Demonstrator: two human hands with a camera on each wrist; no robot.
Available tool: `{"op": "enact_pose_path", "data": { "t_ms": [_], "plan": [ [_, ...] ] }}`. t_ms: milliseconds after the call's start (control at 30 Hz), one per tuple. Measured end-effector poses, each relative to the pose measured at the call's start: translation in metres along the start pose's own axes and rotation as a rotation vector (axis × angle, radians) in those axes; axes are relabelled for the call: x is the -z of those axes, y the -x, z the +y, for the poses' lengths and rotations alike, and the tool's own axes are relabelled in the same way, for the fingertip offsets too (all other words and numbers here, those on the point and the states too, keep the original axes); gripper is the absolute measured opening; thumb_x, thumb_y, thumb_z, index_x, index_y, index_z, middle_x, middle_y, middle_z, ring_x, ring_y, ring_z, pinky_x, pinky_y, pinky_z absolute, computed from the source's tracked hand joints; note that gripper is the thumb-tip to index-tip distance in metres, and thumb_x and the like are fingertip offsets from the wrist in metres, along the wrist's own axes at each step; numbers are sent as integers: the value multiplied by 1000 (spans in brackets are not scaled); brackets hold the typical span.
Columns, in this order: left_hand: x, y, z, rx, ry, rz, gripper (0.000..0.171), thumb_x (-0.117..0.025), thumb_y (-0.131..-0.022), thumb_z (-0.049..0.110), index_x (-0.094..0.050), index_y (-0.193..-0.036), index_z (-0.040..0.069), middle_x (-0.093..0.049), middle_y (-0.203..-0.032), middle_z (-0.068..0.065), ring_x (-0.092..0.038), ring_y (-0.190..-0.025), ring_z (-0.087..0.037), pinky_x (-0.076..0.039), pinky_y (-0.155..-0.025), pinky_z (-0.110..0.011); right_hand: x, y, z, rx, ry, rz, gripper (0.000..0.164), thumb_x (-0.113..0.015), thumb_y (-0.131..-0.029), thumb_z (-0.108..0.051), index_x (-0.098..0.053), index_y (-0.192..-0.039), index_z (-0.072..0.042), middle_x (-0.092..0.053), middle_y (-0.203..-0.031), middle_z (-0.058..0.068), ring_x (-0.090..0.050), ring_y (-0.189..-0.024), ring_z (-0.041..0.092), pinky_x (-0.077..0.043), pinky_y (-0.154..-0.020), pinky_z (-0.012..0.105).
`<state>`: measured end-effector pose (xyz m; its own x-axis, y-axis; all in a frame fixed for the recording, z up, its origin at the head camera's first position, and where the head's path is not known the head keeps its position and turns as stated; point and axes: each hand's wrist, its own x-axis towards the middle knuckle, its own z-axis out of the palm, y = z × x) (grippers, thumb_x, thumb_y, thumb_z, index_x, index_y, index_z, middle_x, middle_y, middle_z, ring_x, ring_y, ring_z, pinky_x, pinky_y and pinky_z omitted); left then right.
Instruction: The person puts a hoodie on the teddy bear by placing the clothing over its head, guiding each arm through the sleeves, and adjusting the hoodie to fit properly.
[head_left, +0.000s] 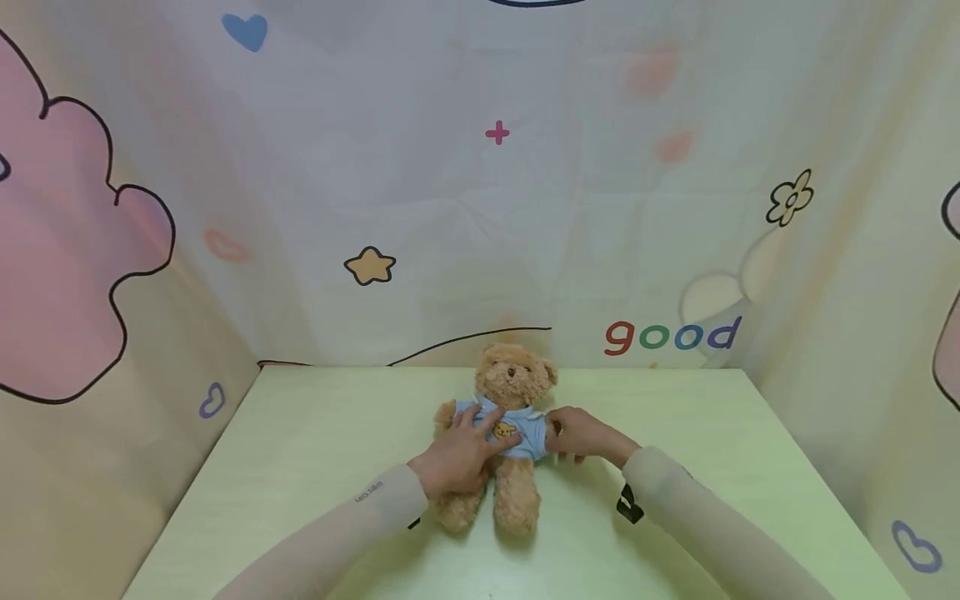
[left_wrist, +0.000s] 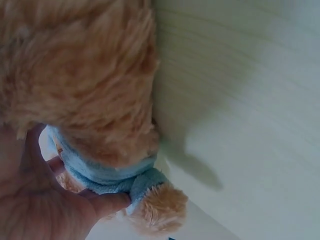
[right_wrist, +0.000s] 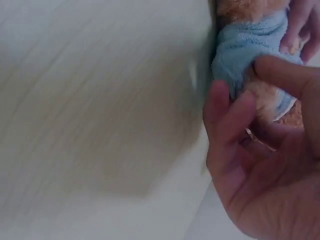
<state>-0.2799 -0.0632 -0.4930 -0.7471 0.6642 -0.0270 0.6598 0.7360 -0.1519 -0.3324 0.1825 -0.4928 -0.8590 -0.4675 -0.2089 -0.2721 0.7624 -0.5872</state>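
A light-brown teddy bear [head_left: 517, 492] in a blue shirt [head_left: 531, 429] lies face up at the middle of the table, head toward the back. My left hand [head_left: 456, 458] rests across its belly and chest, fingers spread over the shirt. In the left wrist view, furry legs fill the upper left, and straight fingers lie against the blue cloth. My right hand [head_left: 587, 432] pinches the bear's arm on the right side, near the sleeve. The right wrist view shows this furry arm [right_wrist: 262, 97] between thumb and curled fingers. The left hand covers part of the shirt and one leg.
The pale green table [head_left: 330, 433] ends at a printed cloth backdrop [head_left: 420, 167], close behind the bear's head. Similar cloth [head_left: 847, 250] hangs along both sides. A black strap part [head_left: 630, 504] hangs below the right sleeve.
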Motion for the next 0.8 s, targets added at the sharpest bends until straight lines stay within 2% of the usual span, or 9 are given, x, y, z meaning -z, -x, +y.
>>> {"op": "enact_pose_path", "data": {
  "t_ms": [100,167,300,367,433,567,633,700,800],
  "plan": [
    [0,0,0,-7,-24,-3,74,-65,-92,35,-25,-154,42,-17,-164,-9,-27,-144,-47,-38,-108,-59,-4,-2,-1,48,213,106,14,-74,-78,-14,-60,-78,-11,-50,-70,-2,-47,-58,12,-37,-50,27],
    [1,-1,1,-11,-44,-9,75,-65,-92,36,-25,-154,42,-17,-164,-9,-27,-144,-46,-39,-108,-58,-4,-2,-2,102,387,193,12,-75,-76,-13,-64,-81,-12,-49,-72,-3,-41,-58,13,-31,-52,29],
    [3,0,0,-1,-75,-15,76,-66,-92,38,-24,-154,43,-17,-164,-8,-28,-144,-45,-40,-109,-56,-4,-1,-4,253,681,346,12,-75,-79,-11,-66,-85,-16,-58,-78,-1,-50,-55,16,-36,-46,31],
    [3,0,1,-3,-62,-15,76,-66,-92,38,-23,-154,43,-16,-164,-9,-27,-145,-46,-38,-109,-57,-3,2,0,289,717,367,10,-73,-81,-10,-65,-85,-16,-61,-78,0,-52,-54,16,-37,-46,32],
    [2,-1,2,-13,-41,-10,76,-66,-92,37,-24,-155,42,-16,-164,-10,-26,-145,-47,-38,-110,-57,-2,6,4,261,592,308,7,-66,-87,-11,-61,-83,-13,-59,-71,2,-50,-53,16,-36,-47,30],
    [0,-1,1,-5,19,-2,77,-67,-91,33,-25,-154,41,-16,-164,-11,-25,-145,-47,-37,-110,-59,-1,10,10,75,12,93,16,-55,-98,-23,-56,-88,-10,-59,-70,9,-52,-56,17,-38,-47,29],
    [-1,-2,-1,5,37,3,77,-68,-90,31,-26,-154,41,-17,-164,-11,-26,-145,-47,-37,-109,-59,-2,10,12,42,-164,38,25,-56,-99,-32,-56,-96,-7,-64,-77,12,-61,-60,20,-47,-47,33],
    [-2,-3,-1,12,42,2,78,-68,-89,31,-26,-154,41,-17,-164,-11,-25,-145,-47,-38,-109,-58,-2,10,14,49,-212,10,29,-61,-97,-36,-56,-104,-9,-66,-80,11,-66,-63,21,-50,-48,35],
    [-2,-1,-5,11,39,7,78,-68,-89,31,-27,-154,41,-19,-163,-11,-27,-144,-48,-40,-108,-57,0,6,17,127,-177,31,30,-60,-98,-35,-59,-113,-8,-61,-67,5,-60,-52,15,-49,-49,32]
  ]
}}
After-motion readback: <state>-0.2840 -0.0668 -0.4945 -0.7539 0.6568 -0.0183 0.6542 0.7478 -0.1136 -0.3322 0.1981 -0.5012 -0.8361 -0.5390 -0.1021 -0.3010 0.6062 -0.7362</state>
